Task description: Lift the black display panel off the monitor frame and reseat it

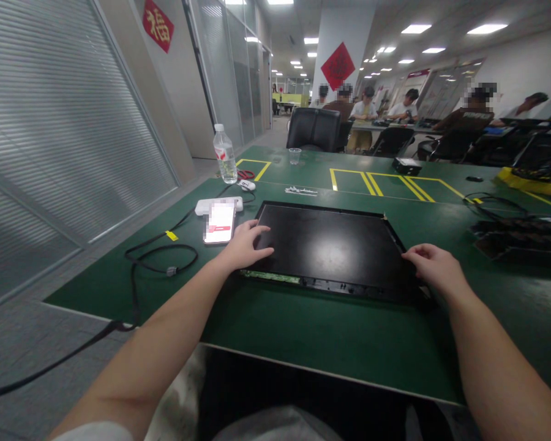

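Note:
A black flat display panel [330, 245] lies screen up on the green table, in a thin dark frame. Along its near edge, a strip of green circuit board [270, 277] is exposed at the left. My left hand [248, 246] rests at the panel's left edge, fingers and thumb spread apart over the screen. At the right edge, my right hand [436, 266] has its thumb and index finger pinched on the rim. What lies under the right palm is partly hidden.
Left of the panel are a lit phone [220, 223], a white case [204, 206], a water bottle [224, 156] and a looped black cable [165, 248]. Small grey parts [300, 192] lie behind it. Dark hardware [523, 239] sits at right. Several people sit farther back.

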Motion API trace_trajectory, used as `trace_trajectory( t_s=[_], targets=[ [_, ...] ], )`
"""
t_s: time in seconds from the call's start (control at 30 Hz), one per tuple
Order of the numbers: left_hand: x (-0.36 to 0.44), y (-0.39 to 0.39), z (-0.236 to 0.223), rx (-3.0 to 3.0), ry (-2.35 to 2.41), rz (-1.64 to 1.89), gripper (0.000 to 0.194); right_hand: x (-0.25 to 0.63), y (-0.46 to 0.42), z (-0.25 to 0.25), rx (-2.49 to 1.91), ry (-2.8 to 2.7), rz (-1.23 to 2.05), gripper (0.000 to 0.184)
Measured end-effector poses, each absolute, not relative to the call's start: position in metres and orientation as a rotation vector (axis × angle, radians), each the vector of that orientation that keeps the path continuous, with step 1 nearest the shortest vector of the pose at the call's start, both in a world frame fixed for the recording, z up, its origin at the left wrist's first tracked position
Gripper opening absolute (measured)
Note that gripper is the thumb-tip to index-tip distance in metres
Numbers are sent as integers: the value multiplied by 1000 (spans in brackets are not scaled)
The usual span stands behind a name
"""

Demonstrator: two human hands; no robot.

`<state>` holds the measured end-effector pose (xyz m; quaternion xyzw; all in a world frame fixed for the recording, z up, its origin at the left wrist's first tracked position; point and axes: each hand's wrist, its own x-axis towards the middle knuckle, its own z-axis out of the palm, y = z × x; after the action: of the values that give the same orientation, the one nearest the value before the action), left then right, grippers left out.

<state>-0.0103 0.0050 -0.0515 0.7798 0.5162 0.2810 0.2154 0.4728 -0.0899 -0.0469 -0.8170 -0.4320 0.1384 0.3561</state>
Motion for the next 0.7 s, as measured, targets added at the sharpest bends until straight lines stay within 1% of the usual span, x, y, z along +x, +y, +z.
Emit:
trace_trajectory(
  t_s=[0.1, 0.17, 0.37, 0.57, 0.7],
  targets=[
    [-7, -2, -41, 2284, 1175, 728, 49, 472, -90, -46, -2114, -1108, 375, 17],
    [-5, -6, -35, 2310, 1037, 679, 43, 471, -90, -45, -2129, -1101, 388, 17],
    [0, -11, -28, 2285, 840, 597, 32, 468, -92, -42, -2123, -1091, 383, 16],
    [-1, -10, -24, 2285, 804, 592, 30, 466, -92, -40, -2121, -1102, 391, 15],
    [-1, -10, -25, 2332, 738, 586, 25, 467, -91, -41, -2127, -1123, 371, 15]
  ],
)
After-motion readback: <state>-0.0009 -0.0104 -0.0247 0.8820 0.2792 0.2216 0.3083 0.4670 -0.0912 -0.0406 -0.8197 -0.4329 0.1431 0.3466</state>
